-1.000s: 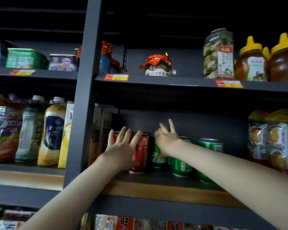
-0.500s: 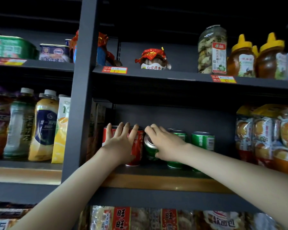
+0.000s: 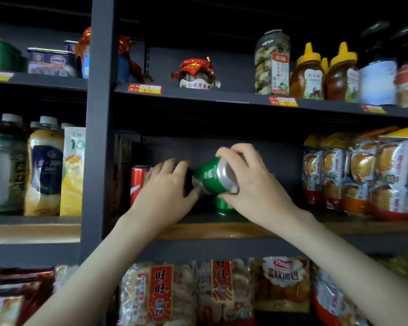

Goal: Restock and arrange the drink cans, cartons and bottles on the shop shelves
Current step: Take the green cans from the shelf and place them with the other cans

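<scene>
I have a single view: the head camera, wide-angle, faces the shelving unit (image 3: 100,161) straight on and close up, its middle shelf (image 3: 222,231) centred, rows above and below also in frame.

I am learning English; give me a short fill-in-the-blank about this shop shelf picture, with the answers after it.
The right hand grips a tilted can that is ____ in colour.
The upright can just left of the left hand is ____.
The honey bottles on the upper shelf have ____ caps.
Answers: green, red, yellow.
</scene>
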Demonstrator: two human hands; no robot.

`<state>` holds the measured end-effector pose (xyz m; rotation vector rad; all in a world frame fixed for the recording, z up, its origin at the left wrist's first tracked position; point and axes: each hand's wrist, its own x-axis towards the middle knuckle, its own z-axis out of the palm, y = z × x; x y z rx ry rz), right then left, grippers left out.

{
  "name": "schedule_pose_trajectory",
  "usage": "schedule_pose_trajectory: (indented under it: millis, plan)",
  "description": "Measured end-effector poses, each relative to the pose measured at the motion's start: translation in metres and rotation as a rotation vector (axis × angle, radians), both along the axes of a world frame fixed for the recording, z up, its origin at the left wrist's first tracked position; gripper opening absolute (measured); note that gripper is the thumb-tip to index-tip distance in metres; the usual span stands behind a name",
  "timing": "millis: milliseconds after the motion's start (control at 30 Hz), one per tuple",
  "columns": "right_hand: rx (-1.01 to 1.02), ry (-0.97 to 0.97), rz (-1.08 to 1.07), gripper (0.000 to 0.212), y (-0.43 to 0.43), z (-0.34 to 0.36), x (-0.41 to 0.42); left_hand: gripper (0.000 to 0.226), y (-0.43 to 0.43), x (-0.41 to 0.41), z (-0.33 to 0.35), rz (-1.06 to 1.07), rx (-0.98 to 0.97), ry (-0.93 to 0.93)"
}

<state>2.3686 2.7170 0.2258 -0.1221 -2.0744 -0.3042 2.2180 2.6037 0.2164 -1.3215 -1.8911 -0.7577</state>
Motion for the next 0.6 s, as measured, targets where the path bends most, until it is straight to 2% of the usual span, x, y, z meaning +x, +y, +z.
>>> schedule_pose_trajectory:
  millis: [67, 133, 200, 233, 300, 367, 467, 500, 567, 600]
  plan:
    - [-0.058, 0.122, 0.046, 0.075, -0.008, -0.012, 0.019, 0.053, -0.012, 0.024, -0.017, -0.194, 0.156, -0.147]
    - [-0.095, 0.2, 0.084, 0.078, -0.02, -0.03, 0.039, 0.048, -0.028, 0.053, -0.038, -0.301, 0.284, -0.348]
    - [-0.14, 0.272, 0.119, 0.079, -0.034, -0.053, 0.06, 0.052, -0.045, 0.08, -0.06, -0.433, 0.359, -0.707]
    - [-0.172, 0.303, 0.143, 0.078, -0.042, -0.066, 0.071, 0.059, -0.053, 0.093, -0.072, -0.522, 0.338, -0.918]
    - [-0.299, 0.328, 0.215, 0.078, -0.059, -0.097, 0.09, 0.066, -0.065, 0.117, -0.096, -0.75, 0.15, -1.312]
    - [-0.5, 0.302, 0.322, 0.078, -0.076, -0.132, 0.105, 0.066, -0.073, 0.14, -0.123, -0.936, 0.092, -1.569]
    - [-0.825, 0.246, 0.445, 0.072, -0.098, -0.192, 0.117, 0.066, -0.083, 0.165, -0.169, -1.023, 0.29, -1.737]
    - [-0.926, 0.213, 0.464, 0.072, -0.105, -0.21, 0.121, 0.059, -0.087, 0.171, -0.185, -1.014, 0.343, -1.766]
    - [-1.053, 0.093, 0.462, 0.074, -0.113, -0.243, 0.13, 0.043, -0.099, 0.177, -0.214, -0.945, 0.368, -1.76]
    - [-1.097, 0.009, 0.451, 0.073, -0.115, -0.257, 0.135, 0.042, -0.105, 0.178, -0.228, -0.884, 0.339, -1.705]
